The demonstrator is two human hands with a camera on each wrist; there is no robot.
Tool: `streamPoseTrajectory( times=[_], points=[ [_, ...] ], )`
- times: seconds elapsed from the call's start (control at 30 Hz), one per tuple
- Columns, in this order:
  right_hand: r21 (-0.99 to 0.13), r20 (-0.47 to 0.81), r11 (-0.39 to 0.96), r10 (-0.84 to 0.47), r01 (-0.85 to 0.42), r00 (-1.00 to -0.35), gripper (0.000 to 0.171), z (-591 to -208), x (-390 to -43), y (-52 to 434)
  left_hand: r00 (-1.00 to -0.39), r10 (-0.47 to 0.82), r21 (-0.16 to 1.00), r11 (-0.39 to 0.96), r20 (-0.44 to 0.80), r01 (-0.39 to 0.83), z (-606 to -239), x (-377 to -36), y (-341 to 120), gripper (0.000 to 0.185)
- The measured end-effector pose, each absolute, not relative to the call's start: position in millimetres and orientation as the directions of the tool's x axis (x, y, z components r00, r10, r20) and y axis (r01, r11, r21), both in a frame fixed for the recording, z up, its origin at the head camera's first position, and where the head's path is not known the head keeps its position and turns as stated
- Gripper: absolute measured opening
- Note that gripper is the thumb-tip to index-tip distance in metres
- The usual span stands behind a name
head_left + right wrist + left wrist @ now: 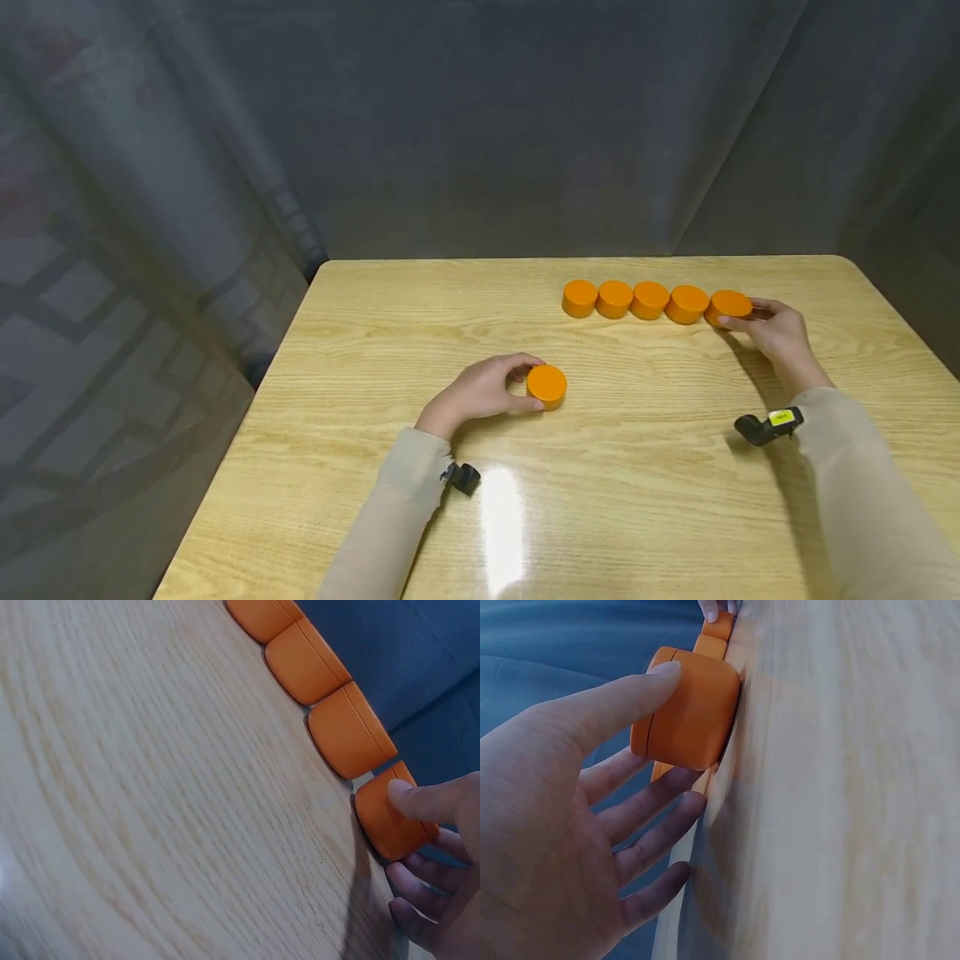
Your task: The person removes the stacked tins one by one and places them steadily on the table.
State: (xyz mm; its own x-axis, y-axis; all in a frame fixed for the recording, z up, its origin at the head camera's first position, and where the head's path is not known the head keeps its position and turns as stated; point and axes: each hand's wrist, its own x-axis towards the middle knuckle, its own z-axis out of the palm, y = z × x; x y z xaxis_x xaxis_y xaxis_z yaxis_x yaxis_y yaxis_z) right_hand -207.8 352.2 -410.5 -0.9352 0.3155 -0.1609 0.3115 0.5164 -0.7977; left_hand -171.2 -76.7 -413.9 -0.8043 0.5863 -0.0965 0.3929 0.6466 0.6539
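Several round orange tubs with flat lids stand in a row toward the back right of the table. My right hand (776,333) pinches the rightmost tub (727,307) between thumb and fingers; in the right wrist view a narrow gap parts this tub (390,817) from its neighbour (351,731). Nearer the middle of the table, my left hand (487,387) grips a separate orange tub (547,385) by its sides, thumb at the front and fingers behind. A seam below the lid shows on this tub (694,709) in the left wrist view.
The wooden table (360,333) has rounded back corners. Dark grey cloth (487,125) hangs behind it, and a patterned curtain (112,333) hangs at the left. Black cameras sit at both wrists, the right one (768,425) with a yellow label.
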Motion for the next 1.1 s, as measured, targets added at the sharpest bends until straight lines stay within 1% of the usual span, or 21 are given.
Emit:
streamPoseTrajectory(
  times=[0.17, 0.4, 0.57, 0.8, 0.87, 1.0, 1.1],
  points=[
    [-0.789, -0.164, 0.521, 0.33, 0.325, -0.929, 0.08, -410.3, -209.3, 353.7, -0.801, 0.592, 0.661, 0.638, -0.093, 0.395, -414.1, -172.9, -75.6, 0.062],
    [-0.78, -0.164, 0.544, 0.302, 0.311, -0.939, 0.078, -410.5, -206.5, 356.1, -0.799, 0.594, 0.665, 0.634, -0.093, 0.394, -414.5, -173.6, -74.2, 0.061],
    [-0.8, -0.16, 0.523, 0.284, 0.292, -0.945, 0.08, -412.1, -203.7, 357.7, -0.803, 0.588, 0.663, 0.64, -0.098, 0.388, -414.6, -172.6, -75.1, 0.061],
    [-0.861, -0.201, 0.394, 0.319, 0.322, -0.926, 0.09, -412.5, -196.1, 359.9, -0.808, 0.581, 0.654, 0.648, -0.093, 0.39, -413.8, -171.4, -75.0, 0.06],
    [-0.887, -0.19, 0.349, 0.323, 0.303, -0.927, 0.089, -413.0, -192.2, 359.4, -0.812, 0.575, 0.651, 0.654, -0.098, 0.385, -413.4, -170.7, -74.6, 0.06],
    [-0.95, -0.164, 0.196, 0.352, 0.244, -0.922, 0.088, -413.8, -184.9, 355.3, -0.818, 0.566, 0.644, 0.664, -0.101, 0.38, -412.4, -169.3, -73.6, 0.06],
    [-0.974, -0.153, 0.101, 0.366, 0.202, -0.918, 0.088, -413.6, -180.4, 350.8, -0.823, 0.56, 0.632, 0.672, -0.095, 0.384, -412.4, -169.5, -73.6, 0.059]
  ],
)
